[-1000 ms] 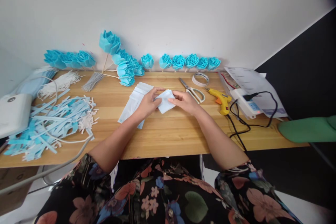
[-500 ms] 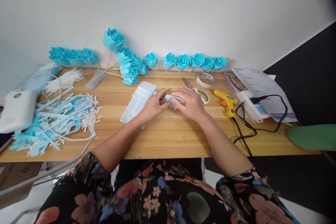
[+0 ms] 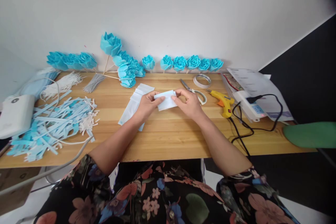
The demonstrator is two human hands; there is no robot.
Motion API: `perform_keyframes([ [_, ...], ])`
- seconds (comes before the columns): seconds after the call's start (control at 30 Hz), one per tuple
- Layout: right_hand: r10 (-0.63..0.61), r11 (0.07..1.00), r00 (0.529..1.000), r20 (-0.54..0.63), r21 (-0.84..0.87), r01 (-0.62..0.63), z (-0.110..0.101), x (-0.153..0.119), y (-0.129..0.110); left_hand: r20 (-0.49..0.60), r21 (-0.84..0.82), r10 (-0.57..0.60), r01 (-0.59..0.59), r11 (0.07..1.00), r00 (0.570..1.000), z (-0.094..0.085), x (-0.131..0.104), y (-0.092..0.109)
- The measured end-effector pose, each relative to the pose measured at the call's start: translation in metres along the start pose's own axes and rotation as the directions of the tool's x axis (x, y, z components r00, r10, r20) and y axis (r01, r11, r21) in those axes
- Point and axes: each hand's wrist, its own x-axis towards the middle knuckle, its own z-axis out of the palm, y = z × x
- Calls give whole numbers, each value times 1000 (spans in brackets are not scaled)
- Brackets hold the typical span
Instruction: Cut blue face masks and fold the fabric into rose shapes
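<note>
A small folded piece of pale blue mask fabric (image 3: 166, 102) is stretched flat between my two hands above the middle of the table. My left hand (image 3: 149, 105) pinches its left edge between thumb and fingers. On the opposite side, my right hand (image 3: 189, 103) grips the upper right corner the same way. Beside and partly behind my left wrist lie several flat pale fabric sheets (image 3: 131, 106), overlapping on the wood. White-handled scissors (image 3: 193, 91) rest just beyond my right hand, blades pointing to the back left.
Blue fabric roses (image 3: 180, 63) on sticks line the wall. Behind the scissors lies a tape roll (image 3: 202, 81). A yellow glue gun (image 3: 225, 103) and a power strip (image 3: 249, 105) with black cords occupy the right. Cut strips (image 3: 57, 122) and a white device (image 3: 17, 116) fill the left.
The fabric piece was bunched and mostly covered by my fingers; now it is a flat rectangle facing me. My hands have moved slightly apart to its two sides.
</note>
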Motion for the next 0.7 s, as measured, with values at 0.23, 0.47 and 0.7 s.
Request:
perform_keyframes([
  [0.23,40,996,999,-10,82,-39,2,0,2,-35,-11,34,-34,999,999,-1,0,0],
  [0.47,-133,991,991,-24,-36,132,3,0,4,-10,230,107,-102,968,994,-1,0,-5],
  [0.7,-132,989,991,-3,-63,131,4,-1,5,40,279,127,-133,951,991,1,-2,-3],
])
